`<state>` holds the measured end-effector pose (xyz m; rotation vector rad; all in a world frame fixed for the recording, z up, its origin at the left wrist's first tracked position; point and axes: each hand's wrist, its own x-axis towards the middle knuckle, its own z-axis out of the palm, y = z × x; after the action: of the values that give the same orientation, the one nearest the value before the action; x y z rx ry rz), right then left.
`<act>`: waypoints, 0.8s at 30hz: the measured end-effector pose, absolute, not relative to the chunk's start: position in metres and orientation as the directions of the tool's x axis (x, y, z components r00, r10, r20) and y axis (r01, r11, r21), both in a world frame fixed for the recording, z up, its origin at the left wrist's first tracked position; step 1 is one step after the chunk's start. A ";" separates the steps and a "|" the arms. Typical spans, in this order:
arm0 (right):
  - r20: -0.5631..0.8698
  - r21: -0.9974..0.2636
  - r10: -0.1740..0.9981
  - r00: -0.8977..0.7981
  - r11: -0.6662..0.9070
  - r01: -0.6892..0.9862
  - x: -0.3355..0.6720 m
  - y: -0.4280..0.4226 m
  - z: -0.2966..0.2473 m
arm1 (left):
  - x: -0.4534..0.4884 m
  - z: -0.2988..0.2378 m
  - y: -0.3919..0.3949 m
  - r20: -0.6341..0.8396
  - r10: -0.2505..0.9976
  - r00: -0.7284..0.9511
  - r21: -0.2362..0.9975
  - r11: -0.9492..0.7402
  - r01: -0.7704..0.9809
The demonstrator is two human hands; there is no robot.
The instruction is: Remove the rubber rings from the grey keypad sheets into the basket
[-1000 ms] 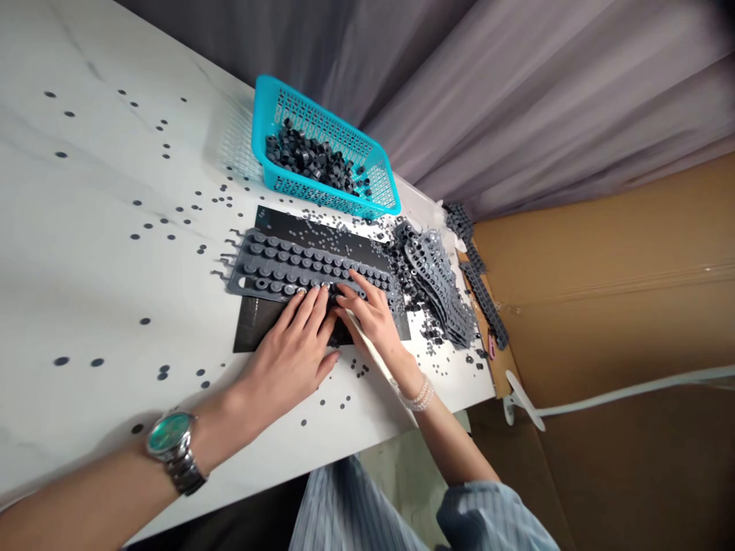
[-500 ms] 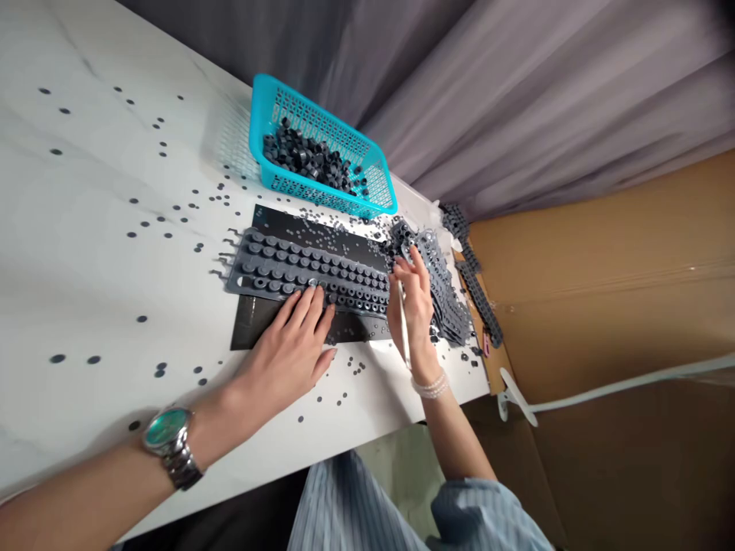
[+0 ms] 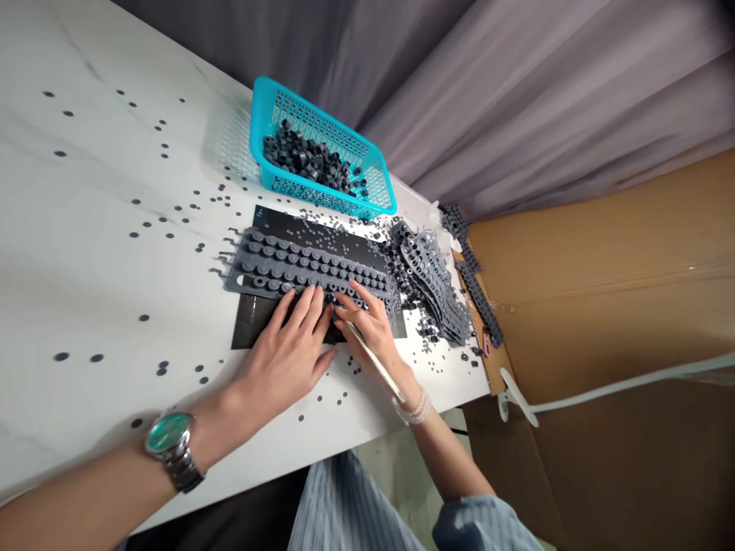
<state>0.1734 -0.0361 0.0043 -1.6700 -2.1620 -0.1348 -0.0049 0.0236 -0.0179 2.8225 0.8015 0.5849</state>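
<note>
My left hand (image 3: pixel 284 360) lies flat with spread fingers on a grey rubber sheet with rows of round bosses (image 3: pixel 304 268). The sheet rests on a black mat (image 3: pixel 256 321). My right hand (image 3: pixel 370 325) touches the sheet's right end, its fingers pinching a slim pale stick (image 3: pixel 376 361). Just beyond it lies a stack of punched grey rubber strips (image 3: pixel 430 283). Small black rubber rings (image 3: pixel 313 161) fill a turquoise mesh basket (image 3: pixel 287 103), and many more lie loose around the mat.
Black rubber bits dot the white marble table (image 3: pixel 86 245) to the left of the mat. Its far edge meets a grey curtain (image 3: pixel 517 92). Past the right edge stands a brown cardboard sheet (image 3: pixel 602 306), with dark rubber strips (image 3: pixel 479 302) lying along that edge.
My right hand has moved left from the rubber stack back onto the sheet, still holding the stick. The left hand has stayed in place.
</note>
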 end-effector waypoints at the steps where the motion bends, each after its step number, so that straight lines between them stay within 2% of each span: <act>1: 0.365 -0.162 0.907 -0.208 0.282 0.946 0.174 -0.035 0.005 | -0.005 -0.018 0.024 0.325 0.530 0.784 0.244 -0.847 0.471; 6: 0.361 -0.147 0.904 -0.231 0.299 0.943 0.176 -0.034 0.004 | -0.005 -0.017 0.023 0.319 0.532 0.784 0.244 -0.846 0.474; 12: 0.355 -0.067 0.890 -0.286 0.329 0.942 0.173 -0.030 0.004 | -0.006 -0.017 0.023 0.316 0.530 0.787 0.252 -0.846 0.469; 17: 0.307 -0.102 0.915 -0.260 0.303 0.948 0.171 -0.028 0.005 | -0.006 -0.015 0.024 0.314 0.530 0.788 0.254 -0.846 0.468; 24: 0.281 -0.024 0.916 -0.288 0.306 0.952 0.169 -0.036 -0.002 | -0.005 -0.013 0.023 0.311 0.542 0.781 0.254 -0.839 0.481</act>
<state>0.1689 -0.0361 -0.0024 -1.7052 -2.3321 -0.2158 -0.0046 0.0234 -0.0127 2.8113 0.8137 0.5649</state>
